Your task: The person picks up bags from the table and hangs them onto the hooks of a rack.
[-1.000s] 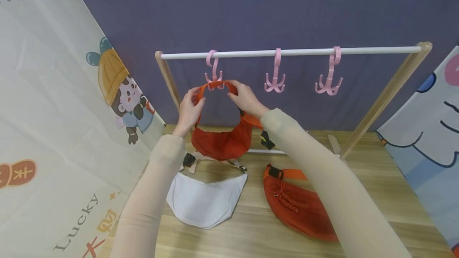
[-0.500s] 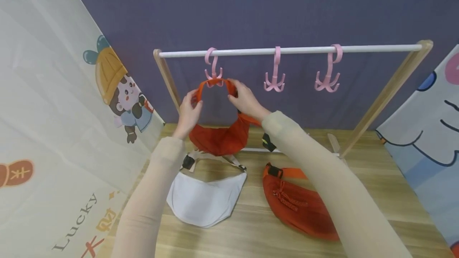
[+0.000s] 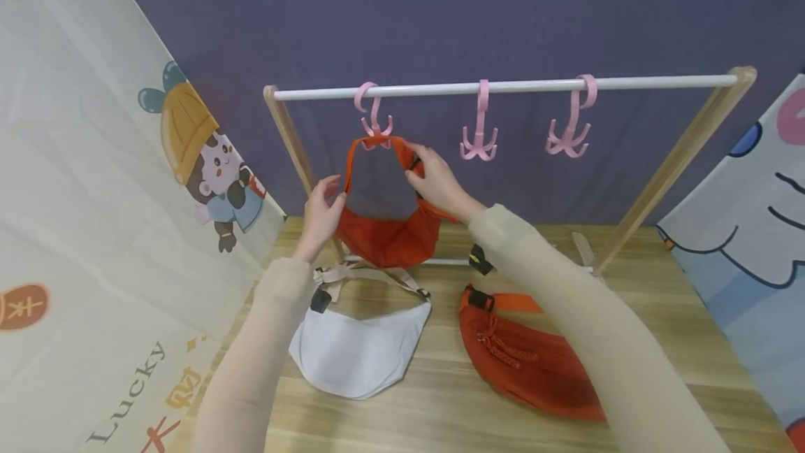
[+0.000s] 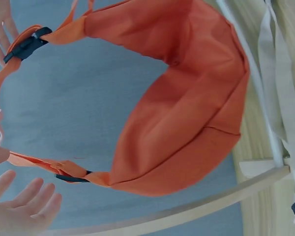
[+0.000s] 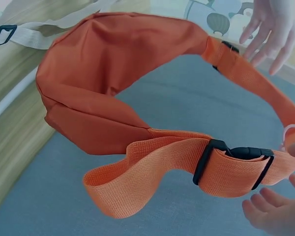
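An orange waist bag (image 3: 393, 240) hangs by its strap from the left pink hook (image 3: 376, 133), its strap loop lying over the prongs. My left hand (image 3: 323, 214) is beside the strap's left side, its fingers spread and apart from the webbing in the left wrist view. At the strap's right side, by the black buckle (image 5: 243, 153), is my right hand (image 3: 437, 179); its fingers (image 5: 270, 204) are loosely extended around the webbing and not closed on it. A folded loop of spare strap (image 5: 123, 191) dangles below the bag in the right wrist view.
Two more pink hooks (image 3: 479, 138) hang along the white rail (image 3: 421, 90) of a wood-legged rack. On the wood-look surface lie a white waist bag (image 3: 361, 351) and another red-orange waist bag (image 3: 528, 372), partly covered by my right sleeve. Printed cloths stand at both sides.
My left hand has let go of the strap and moved slightly down and left. My right hand has loosened and shifted a little right. The orange bag now hangs from the hook.
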Available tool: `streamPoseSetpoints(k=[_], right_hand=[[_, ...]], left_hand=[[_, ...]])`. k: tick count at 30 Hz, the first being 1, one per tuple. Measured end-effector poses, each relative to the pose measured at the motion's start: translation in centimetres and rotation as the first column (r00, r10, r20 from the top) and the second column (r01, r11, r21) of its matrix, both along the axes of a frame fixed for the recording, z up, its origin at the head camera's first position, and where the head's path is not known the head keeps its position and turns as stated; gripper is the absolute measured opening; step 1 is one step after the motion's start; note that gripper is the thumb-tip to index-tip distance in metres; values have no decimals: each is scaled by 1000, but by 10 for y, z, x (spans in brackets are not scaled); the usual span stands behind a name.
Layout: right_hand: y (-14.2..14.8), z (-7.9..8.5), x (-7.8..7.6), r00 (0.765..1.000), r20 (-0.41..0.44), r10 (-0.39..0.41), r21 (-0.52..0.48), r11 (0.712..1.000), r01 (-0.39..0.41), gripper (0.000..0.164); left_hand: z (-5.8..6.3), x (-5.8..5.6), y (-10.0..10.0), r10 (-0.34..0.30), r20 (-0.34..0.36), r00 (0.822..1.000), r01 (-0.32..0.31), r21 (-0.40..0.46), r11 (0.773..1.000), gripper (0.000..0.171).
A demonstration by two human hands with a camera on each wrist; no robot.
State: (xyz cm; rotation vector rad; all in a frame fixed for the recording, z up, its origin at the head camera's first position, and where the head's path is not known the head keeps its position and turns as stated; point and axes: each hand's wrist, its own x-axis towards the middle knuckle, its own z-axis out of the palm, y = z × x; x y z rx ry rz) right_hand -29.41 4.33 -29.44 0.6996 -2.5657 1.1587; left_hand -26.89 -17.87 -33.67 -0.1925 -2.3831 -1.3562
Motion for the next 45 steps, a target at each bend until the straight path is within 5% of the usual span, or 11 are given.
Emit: streamPoseSetpoints(k=[18, 28, 34, 45], right_hand=[[14, -26, 45, 998, -56, 24, -69, 997, -28, 37], [23, -49, 63, 997, -58, 57, -86, 994, -62, 29], [26, -68, 68, 996, 29, 82, -55, 995, -80, 27], [24, -105, 70, 988, 139, 63, 9, 998, -65, 25]], left_hand=[[-29, 29, -17, -84, 7, 996, 84, -38, 996, 33], [-54, 44, -28, -137, 69, 988, 145, -123, 982, 27], [-68, 47, -34, -166, 102, 981, 181, -159, 971, 24], [-95, 50, -44, -241, 252, 937, 286, -159, 945, 22]])
